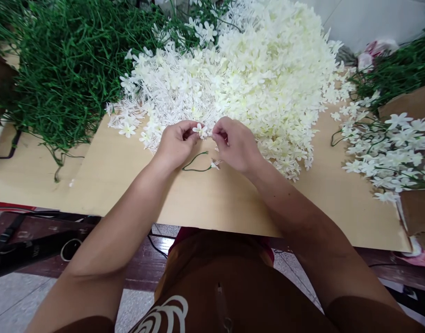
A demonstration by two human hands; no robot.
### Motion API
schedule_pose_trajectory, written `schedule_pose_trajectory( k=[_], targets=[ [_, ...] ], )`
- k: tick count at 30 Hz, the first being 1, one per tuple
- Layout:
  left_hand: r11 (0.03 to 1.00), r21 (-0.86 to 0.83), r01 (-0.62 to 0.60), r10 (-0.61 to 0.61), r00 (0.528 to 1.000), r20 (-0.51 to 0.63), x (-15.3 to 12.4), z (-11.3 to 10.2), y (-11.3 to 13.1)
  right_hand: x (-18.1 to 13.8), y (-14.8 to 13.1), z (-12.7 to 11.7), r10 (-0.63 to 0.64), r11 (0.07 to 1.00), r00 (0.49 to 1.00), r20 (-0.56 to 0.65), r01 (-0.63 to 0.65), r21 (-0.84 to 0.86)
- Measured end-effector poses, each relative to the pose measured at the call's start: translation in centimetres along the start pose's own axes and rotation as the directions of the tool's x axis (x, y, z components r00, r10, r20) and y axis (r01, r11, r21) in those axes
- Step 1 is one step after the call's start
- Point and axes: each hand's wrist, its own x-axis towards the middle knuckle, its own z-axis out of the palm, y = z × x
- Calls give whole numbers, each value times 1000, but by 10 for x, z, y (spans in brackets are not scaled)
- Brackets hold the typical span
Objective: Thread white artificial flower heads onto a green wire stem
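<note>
Between my two hands is a small white artificial flower (200, 131). My left hand (178, 142) pinches it with thumb and forefinger. Close on its right, my right hand (236, 142) has its fingertips pressed together at the flower's edge; what exactly they grip is too small to make out. Just below the hands, a thin green plastic stem (196, 169) lies bent on the board, with a white piece (215, 164) at one end. A big heap of white and cream flowers (254, 78) rises right behind my hands.
A pile of green plastic stems (70, 69) covers the back left. At the right, finished-looking white flower sprays (400, 148) lie by a cardboard box (419, 210). The tan board (212, 208) ends in front of my body. A black tube-like object (35, 252) sits below left.
</note>
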Motion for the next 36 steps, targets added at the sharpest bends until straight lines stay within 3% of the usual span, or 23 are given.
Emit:
schedule_pose_trajectory(
  k=[3,9,24,32,36],
  targets=[
    [1000,3,-2,2,1000,17,-1,2,0,-3,5,2,-63,994,992,-111,72,79],
    [999,30,11,-11,1000,29,-3,4,1,-3,11,15,-142,989,959,-245,146,2],
    [1000,-21,9,-8,999,36,-7,6,7,-5,13,22,-180,979,960,-216,155,-131],
    [934,-298,196,-180,980,78,-3,5,12,-5,12,19,-168,985,957,-238,175,7],
    [902,-345,260,-219,964,153,-4,1,14,-4,8,17,-114,981,961,-252,149,125]
  ],
)
